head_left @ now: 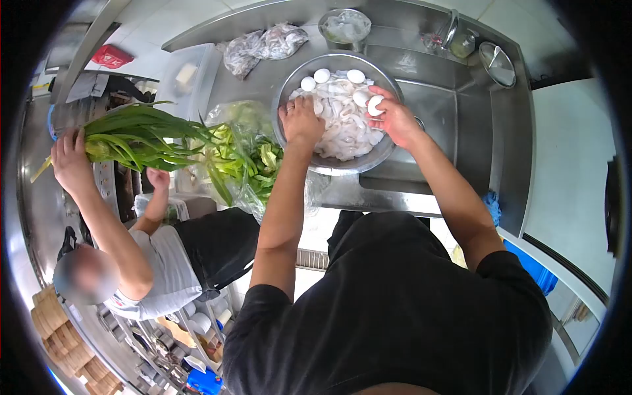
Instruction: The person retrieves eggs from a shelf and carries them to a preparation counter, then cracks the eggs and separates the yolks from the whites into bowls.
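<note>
A round metal bowl (282, 80) holds a heap of pale, glistening strips (345, 125) that look like raw squid. Around its far side, white eggs (321, 76) lie on top of the strips. My left hand (301, 124) rests on the heap at the bowl's left side, fingers spread over the strips; its fingertips are partly hidden. At the right rim, my right hand (397, 124) is closed around a white egg (375, 105). Another egg (360, 98) sits against its fingertips; whether the hand grips that one too is unclear.
The bowl stands on a steel sink counter (388, 197), beside a basin (428, 125). Behind are bagged food (263, 47) and a metal container (345, 31). At left, a co-worker (155, 263) holds long green leaves (145, 135) near a plastic bag of greens (247, 155).
</note>
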